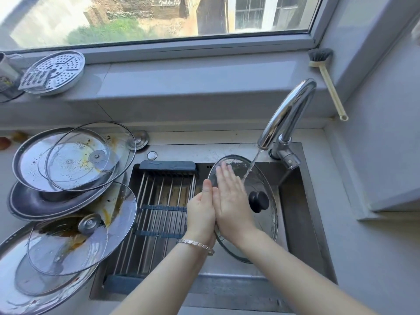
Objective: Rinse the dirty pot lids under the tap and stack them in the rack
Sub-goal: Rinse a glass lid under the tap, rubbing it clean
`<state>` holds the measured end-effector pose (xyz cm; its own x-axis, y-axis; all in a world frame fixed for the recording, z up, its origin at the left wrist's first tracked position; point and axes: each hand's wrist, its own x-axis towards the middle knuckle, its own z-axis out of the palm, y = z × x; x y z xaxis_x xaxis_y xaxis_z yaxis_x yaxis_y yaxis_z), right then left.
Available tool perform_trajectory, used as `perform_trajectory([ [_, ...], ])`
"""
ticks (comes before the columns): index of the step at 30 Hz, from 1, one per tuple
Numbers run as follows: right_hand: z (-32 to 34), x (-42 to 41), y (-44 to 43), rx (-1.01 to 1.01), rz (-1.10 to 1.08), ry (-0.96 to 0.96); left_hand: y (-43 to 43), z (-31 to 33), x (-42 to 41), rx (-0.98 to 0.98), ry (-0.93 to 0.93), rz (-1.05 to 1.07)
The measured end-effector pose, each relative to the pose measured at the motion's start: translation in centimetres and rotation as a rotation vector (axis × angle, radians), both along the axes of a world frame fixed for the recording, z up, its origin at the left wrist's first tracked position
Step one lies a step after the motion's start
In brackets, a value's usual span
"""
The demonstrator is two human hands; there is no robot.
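Two bare forearms reach in from the bottom edge, the left wrist wearing a metal bracelet [197,243]. The left hand [201,210] grips the left rim of a glass lid [261,226], thumb pointing up along the edge while its fingers pass out of sight behind the glass. The right hand [229,196] lies flat on the lid's upper face, fingers straight and close together, holding nothing. The lid stands tilted inside the sink [295,212], its black knob [258,201] just right of the right hand.

To the left, at about the same depth, a bar rack [163,212] spans the left part of the sink and carries no lids. Left of it, on the table [368,269], dirty lids [68,244] lie in an overlapping pile of glass and steel, several streaked with orange-brown residue.

Past the hands, a thin stream of water [251,165] falls from the chrome tap [286,117] onto the upper part of the held lid, close beside the right fingertips.

Farther back, the windowsill [193,73] holds a perforated steamer plate [59,69] with a small grater [34,79] lying against it at the left. A long-handled brush [327,80] leans in the right corner. Behind is the window [159,17].
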<state>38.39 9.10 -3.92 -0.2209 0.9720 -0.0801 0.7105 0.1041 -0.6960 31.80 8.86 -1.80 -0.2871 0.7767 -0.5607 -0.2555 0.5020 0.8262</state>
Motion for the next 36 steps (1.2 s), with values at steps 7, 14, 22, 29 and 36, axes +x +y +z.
perform_trajectory([
  [7,0.9,-0.1,4.4,-0.296,-0.41,-0.024,-0.8,0.4,1.2,0.065,-0.046,0.057],
  [14,1.1,-0.1,4.5,-0.284,-0.239,-0.015,-0.4,0.5,0.1,0.099,-0.013,0.027],
  [22,1.2,-0.8,3.6,-0.324,-0.197,0.049,-1.1,0.4,0.1,0.158,0.076,0.005],
  [29,-1.7,4.5,9.7,-0.731,-0.683,0.418,-2.6,1.3,0.4,0.252,0.059,-0.087],
  [36,0.5,-0.7,4.7,0.018,-0.271,0.096,-0.1,1.7,0.6,0.2,0.13,0.084],
])
